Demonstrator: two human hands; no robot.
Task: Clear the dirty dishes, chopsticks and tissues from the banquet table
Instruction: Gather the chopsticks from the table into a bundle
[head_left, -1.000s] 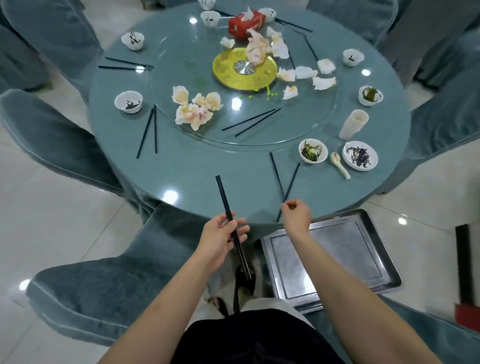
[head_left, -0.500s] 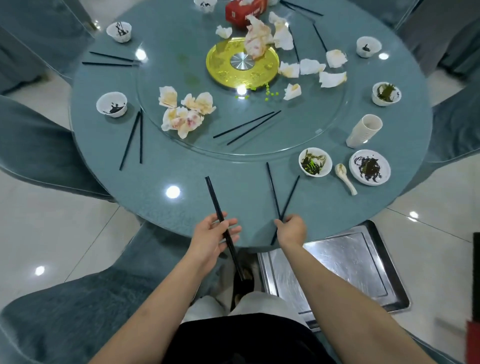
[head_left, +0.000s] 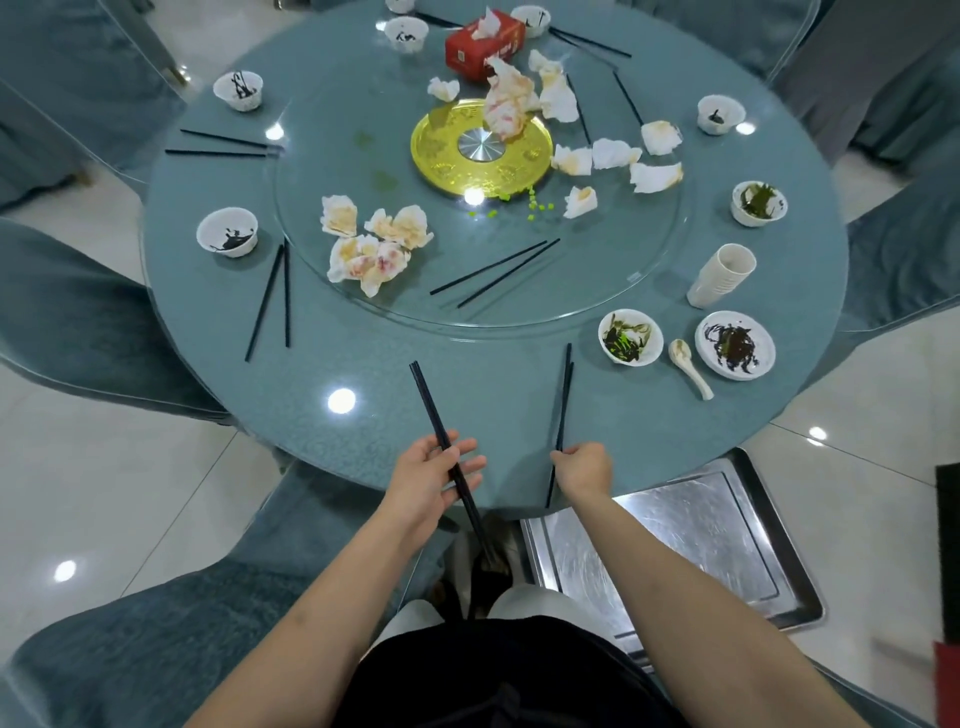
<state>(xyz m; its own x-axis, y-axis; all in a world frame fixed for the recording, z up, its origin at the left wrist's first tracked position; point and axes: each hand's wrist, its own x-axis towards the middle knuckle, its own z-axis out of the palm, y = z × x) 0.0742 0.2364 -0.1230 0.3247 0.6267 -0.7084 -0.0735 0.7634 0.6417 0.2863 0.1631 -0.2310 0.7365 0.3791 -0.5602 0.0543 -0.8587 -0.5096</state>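
Bright, even light falls from overhead and I see its round lamps mirrored as white spots: 1 on the glass table top (head_left: 260, 415) near my left hand (head_left: 434, 480), 1 on the gold centre disc (head_left: 480, 150), more on the glossy floor tiles (head_left: 104, 467). Shadows under my arms are soft and faint. The steel tray (head_left: 701, 545) throws back a hazy glare. The wide lens bends the table's rim and stretches the chairs (head_left: 78, 312) at the edges. The far right corner smears into blur; the centre stays fairly sharp.
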